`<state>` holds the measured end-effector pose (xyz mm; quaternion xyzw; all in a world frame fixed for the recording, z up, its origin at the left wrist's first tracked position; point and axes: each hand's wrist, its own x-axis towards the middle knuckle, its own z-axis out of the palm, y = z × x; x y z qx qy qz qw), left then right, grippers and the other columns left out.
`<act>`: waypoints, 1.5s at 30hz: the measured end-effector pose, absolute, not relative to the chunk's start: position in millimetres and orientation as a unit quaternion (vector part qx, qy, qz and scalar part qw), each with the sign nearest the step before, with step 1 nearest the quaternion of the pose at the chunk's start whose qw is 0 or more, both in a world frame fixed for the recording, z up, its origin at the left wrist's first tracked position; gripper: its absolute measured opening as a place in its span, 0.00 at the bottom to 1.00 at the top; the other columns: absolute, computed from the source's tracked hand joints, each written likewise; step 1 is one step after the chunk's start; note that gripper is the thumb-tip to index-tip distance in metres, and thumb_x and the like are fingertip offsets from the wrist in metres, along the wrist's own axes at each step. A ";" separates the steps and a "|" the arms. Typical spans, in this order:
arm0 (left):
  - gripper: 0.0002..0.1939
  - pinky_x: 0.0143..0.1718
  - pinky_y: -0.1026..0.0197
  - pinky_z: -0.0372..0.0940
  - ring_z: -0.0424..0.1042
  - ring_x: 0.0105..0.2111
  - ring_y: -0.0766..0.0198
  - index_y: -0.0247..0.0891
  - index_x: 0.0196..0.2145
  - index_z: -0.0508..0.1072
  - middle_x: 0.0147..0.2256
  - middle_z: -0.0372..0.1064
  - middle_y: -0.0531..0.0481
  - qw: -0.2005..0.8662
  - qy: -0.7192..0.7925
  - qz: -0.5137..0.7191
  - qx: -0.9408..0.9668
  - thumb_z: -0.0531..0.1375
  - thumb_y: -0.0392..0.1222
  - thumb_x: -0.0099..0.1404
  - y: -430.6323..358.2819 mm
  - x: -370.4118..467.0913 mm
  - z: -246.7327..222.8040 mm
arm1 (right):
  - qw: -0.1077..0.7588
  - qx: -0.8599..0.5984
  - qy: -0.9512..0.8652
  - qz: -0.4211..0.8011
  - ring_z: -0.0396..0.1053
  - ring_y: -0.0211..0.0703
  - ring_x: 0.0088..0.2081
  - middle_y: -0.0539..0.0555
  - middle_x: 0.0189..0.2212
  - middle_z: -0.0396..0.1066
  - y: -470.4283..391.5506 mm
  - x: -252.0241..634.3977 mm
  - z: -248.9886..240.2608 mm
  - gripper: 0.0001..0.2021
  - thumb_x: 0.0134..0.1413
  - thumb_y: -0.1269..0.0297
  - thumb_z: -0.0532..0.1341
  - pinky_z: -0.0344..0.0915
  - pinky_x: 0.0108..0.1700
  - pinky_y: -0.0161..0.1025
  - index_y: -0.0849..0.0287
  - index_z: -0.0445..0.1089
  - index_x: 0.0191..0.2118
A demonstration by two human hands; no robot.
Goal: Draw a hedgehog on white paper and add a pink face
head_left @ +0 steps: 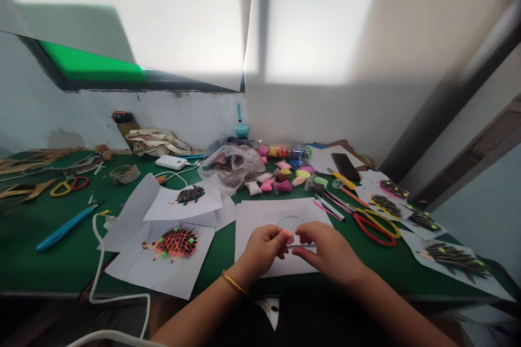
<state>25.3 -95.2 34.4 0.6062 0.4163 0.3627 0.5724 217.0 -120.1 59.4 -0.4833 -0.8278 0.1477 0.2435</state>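
My left hand (pixel 262 252) is closed, its thumb and fingers pinching a small lump of coral-pink modelling clay (pixel 289 236). Just to the right, my right hand (pixel 329 252) has its thumb and curled fingers apart, with nothing visible between them. Both hands are above white paper (pixel 250 219) lying on the green table. A dotted, rounded drawing (pixel 291 223) shows on the paper behind my fingers; its lower part is hidden by my hands.
Small packets of coloured clay (pixel 283 186) lie behind the paper, beside a clear plastic bag (pixel 232 165). Red-and-yellow scissors (pixel 376 230) are at right. Hedgehog pictures lie on both sides, including an orange hedgehog (pixel 175 241). A blue cutter (pixel 67 227) lies far left.
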 end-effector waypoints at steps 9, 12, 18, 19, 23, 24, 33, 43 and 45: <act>0.29 0.30 0.63 0.60 0.67 0.26 0.66 0.32 0.30 0.73 0.28 0.70 0.47 0.679 0.312 0.349 0.565 0.52 0.63 0.67 -101.8 26.6 36.7 | 0.382 -0.449 -0.785 0.192 0.70 0.43 0.37 0.52 0.32 0.73 -117.9 215.1 52.4 0.11 0.65 0.59 0.56 0.65 0.41 0.40 0.53 0.75 0.37; 0.22 0.31 0.64 0.60 0.68 0.29 0.66 0.32 0.35 0.76 0.31 0.71 0.47 0.669 0.317 0.353 0.572 0.61 0.57 0.62 -100.0 26.4 39.8 | 0.401 -0.468 -0.752 0.234 0.70 0.43 0.37 0.52 0.32 0.73 -119.3 214.7 52.6 0.13 0.65 0.57 0.55 0.65 0.41 0.40 0.54 0.74 0.34; 0.18 0.29 0.64 0.61 0.66 0.25 0.66 0.33 0.30 0.76 0.24 0.70 0.50 0.634 0.377 0.421 0.529 0.67 0.53 0.56 -97.4 29.9 38.8 | 0.427 -0.497 -0.681 0.328 0.70 0.42 0.33 0.50 0.31 0.72 -123.2 206.8 42.8 0.16 0.58 0.52 0.61 0.68 0.37 0.39 0.54 0.69 0.49; 0.17 0.30 0.63 0.62 0.66 0.26 0.65 0.33 0.31 0.76 0.24 0.70 0.50 0.622 0.379 0.429 0.534 0.67 0.53 0.56 -98.0 30.4 38.7 | 0.430 -0.501 -0.670 0.339 0.70 0.42 0.31 0.50 0.29 0.72 -123.1 205.9 42.1 0.19 0.57 0.52 0.61 0.68 0.35 0.39 0.55 0.67 0.51; 0.16 0.32 0.62 0.63 0.68 0.28 0.63 0.35 0.32 0.77 0.25 0.71 0.50 0.540 0.401 0.436 0.598 0.64 0.52 0.60 -101.4 31.5 39.8 | 0.400 -0.484 -0.685 0.368 0.72 0.45 0.36 0.53 0.34 0.75 -122.3 205.9 45.8 0.17 0.59 0.50 0.60 0.68 0.40 0.40 0.55 0.72 0.47; 0.16 0.32 0.62 0.63 0.68 0.28 0.63 0.35 0.31 0.78 0.25 0.71 0.49 0.527 0.406 0.428 0.612 0.62 0.53 0.62 -101.9 31.7 39.7 | 0.391 -0.485 -0.693 0.364 0.72 0.45 0.37 0.53 0.35 0.76 -122.3 206.4 47.1 0.15 0.60 0.50 0.59 0.68 0.40 0.40 0.54 0.74 0.44; 0.16 0.34 0.62 0.63 0.69 0.32 0.61 0.38 0.38 0.76 0.32 0.73 0.49 0.430 0.448 0.372 0.690 0.64 0.53 0.60 -99.2 29.3 32.7 | 0.316 -0.505 -0.752 0.282 0.71 0.45 0.36 0.52 0.34 0.76 -124.8 209.1 52.8 0.10 0.61 0.60 0.56 0.65 0.39 0.40 0.54 0.74 0.40; 0.19 0.26 0.65 0.60 0.64 0.23 0.68 0.35 0.33 0.71 0.25 0.67 0.52 0.655 0.335 0.407 0.541 0.64 0.56 0.60 -100.0 39.3 46.9 | 0.320 -0.452 -0.709 0.436 0.72 0.43 0.37 0.52 0.37 0.76 -124.2 225.0 62.2 0.24 0.60 0.57 0.58 0.68 0.43 0.43 0.53 0.61 0.61; 0.19 0.26 0.65 0.58 0.63 0.23 0.69 0.34 0.32 0.72 0.25 0.67 0.52 0.697 0.313 0.394 0.512 0.64 0.56 0.60 -101.2 41.2 50.6 | 0.333 -0.417 -0.692 0.487 0.72 0.42 0.35 0.52 0.35 0.75 -125.4 228.0 63.1 0.24 0.60 0.55 0.58 0.69 0.41 0.43 0.53 0.62 0.61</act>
